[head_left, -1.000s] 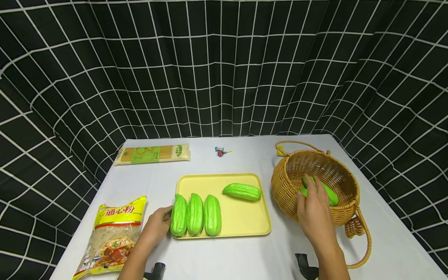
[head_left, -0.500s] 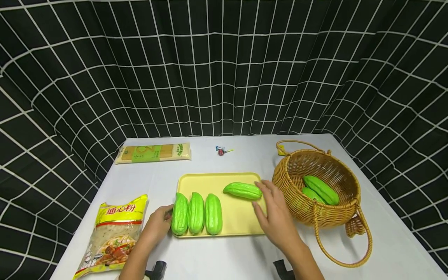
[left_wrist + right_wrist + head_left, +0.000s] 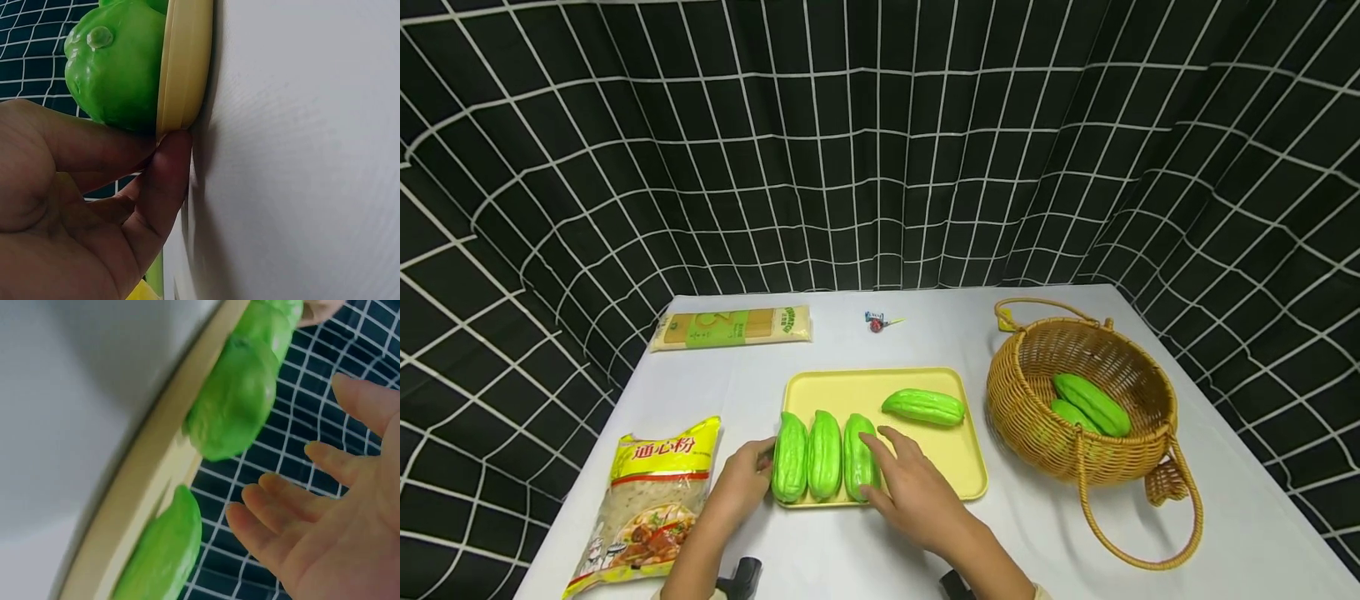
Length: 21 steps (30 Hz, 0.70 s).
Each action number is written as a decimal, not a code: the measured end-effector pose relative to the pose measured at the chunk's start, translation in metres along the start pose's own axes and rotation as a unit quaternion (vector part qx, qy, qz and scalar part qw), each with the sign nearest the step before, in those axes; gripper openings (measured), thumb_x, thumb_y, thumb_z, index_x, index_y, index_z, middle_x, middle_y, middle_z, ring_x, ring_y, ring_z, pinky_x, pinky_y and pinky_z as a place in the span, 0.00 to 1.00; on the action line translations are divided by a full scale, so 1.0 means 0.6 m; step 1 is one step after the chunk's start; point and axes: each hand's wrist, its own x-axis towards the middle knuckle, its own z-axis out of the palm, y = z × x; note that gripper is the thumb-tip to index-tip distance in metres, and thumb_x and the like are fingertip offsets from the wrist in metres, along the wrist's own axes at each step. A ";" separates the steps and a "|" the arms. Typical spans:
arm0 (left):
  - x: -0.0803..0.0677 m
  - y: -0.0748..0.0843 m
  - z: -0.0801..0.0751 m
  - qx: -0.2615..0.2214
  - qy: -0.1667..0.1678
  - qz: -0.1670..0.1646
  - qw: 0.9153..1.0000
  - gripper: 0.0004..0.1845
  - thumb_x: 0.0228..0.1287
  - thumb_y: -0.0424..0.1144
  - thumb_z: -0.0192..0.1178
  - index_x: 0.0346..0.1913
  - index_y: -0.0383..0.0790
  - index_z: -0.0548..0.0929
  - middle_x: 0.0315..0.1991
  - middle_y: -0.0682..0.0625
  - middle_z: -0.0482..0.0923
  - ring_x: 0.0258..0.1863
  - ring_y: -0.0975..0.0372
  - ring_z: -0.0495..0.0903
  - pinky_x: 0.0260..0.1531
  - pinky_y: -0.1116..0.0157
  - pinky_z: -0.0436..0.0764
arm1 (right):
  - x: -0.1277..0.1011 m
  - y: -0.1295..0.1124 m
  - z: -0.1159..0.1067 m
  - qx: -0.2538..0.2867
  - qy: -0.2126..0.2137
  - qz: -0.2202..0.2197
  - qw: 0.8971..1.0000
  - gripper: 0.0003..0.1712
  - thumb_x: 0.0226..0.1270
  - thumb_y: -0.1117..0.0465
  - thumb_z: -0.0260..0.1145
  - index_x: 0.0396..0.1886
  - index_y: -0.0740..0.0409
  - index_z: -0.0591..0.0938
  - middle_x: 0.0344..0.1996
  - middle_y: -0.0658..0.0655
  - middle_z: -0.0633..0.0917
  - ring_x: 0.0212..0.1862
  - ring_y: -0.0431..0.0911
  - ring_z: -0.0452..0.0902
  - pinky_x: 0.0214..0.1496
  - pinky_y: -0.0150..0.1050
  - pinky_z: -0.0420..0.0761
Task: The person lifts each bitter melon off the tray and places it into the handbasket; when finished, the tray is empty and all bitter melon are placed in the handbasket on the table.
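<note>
At the left edge of the pale yellow tray (image 3: 936, 462), my left hand (image 3: 739, 483) pinches the rim between thumb (image 3: 167, 165) and fingers. Three ribbed green bitter melons (image 3: 825, 457) stand side by side lengthwise in the tray's left half. Another bitter melon (image 3: 923, 406) lies crosswise at the back right of the tray. My right hand (image 3: 917, 493) reaches over the tray's front with spread fingers, its fingertips overlapping the rightmost melon of the row (image 3: 854, 450) in the head view. In the right wrist view the right hand's fingers (image 3: 284, 500) are extended, apart from the melons.
A round wicker basket (image 3: 1018, 421) with two green bitter melons (image 3: 1093, 404) inside stands to the right, its front handle (image 3: 1150, 565) hanging down. A pasta bag (image 3: 651, 504) lies at left, a noodle pack (image 3: 730, 328) behind it. A wrapped lollipop (image 3: 876, 325) lies at the back.
My right hand has left the basket, letting go of the melons there, and moved left over the tray to the row. The left hand stays at the tray's edge.
</note>
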 end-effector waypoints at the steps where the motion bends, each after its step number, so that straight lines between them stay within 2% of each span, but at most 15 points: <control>1: 0.000 -0.001 0.000 0.000 0.000 0.000 1.000 0.23 0.64 0.23 0.54 0.62 0.23 0.72 0.53 0.29 0.77 0.50 0.43 0.78 0.48 0.49 0.79 | 0.002 -0.002 0.004 -0.002 -0.007 -0.001 1.000 0.37 0.66 0.49 0.65 0.72 0.51 0.65 0.68 0.64 0.67 0.68 0.59 0.64 0.60 0.57 0.74; 7: 0.001 -0.002 -0.001 -0.001 0.000 0.005 1.000 0.22 0.64 0.23 0.55 0.62 0.23 0.72 0.52 0.30 0.77 0.49 0.45 0.79 0.45 0.51 0.80 | 0.010 -0.008 0.024 -0.011 -0.045 -0.002 0.999 0.36 0.67 0.48 0.64 0.72 0.49 0.65 0.69 0.66 0.65 0.67 0.60 0.66 0.60 0.55 0.75; 10: 0.001 -0.001 -0.001 0.000 0.000 0.005 1.000 0.22 0.64 0.24 0.55 0.62 0.24 0.72 0.52 0.31 0.77 0.49 0.45 0.79 0.46 0.51 0.79 | 0.012 -0.008 0.028 -0.010 -0.050 -0.002 0.999 0.34 0.67 0.49 0.65 0.70 0.50 0.67 0.70 0.66 0.63 0.67 0.60 0.66 0.59 0.54 0.76; 14: 0.001 -0.001 -0.001 0.002 0.000 0.006 1.000 0.22 0.64 0.24 0.55 0.62 0.23 0.72 0.53 0.30 0.77 0.49 0.45 0.79 0.46 0.50 0.79 | 0.013 -0.005 0.030 -0.009 -0.047 -0.001 0.999 0.31 0.65 0.54 0.67 0.66 0.54 0.71 0.70 0.67 0.63 0.64 0.61 0.70 0.57 0.51 0.79; 21: 0.000 -0.002 -0.001 -0.002 0.001 0.008 1.000 0.22 0.63 0.23 0.55 0.61 0.22 0.72 0.53 0.29 0.77 0.50 0.43 0.78 0.47 0.49 0.79 | 0.015 0.002 0.030 -0.021 -0.029 -0.033 0.999 0.27 0.62 0.64 0.69 0.62 0.55 0.76 0.67 0.69 0.65 0.56 0.60 0.77 0.52 0.47 0.81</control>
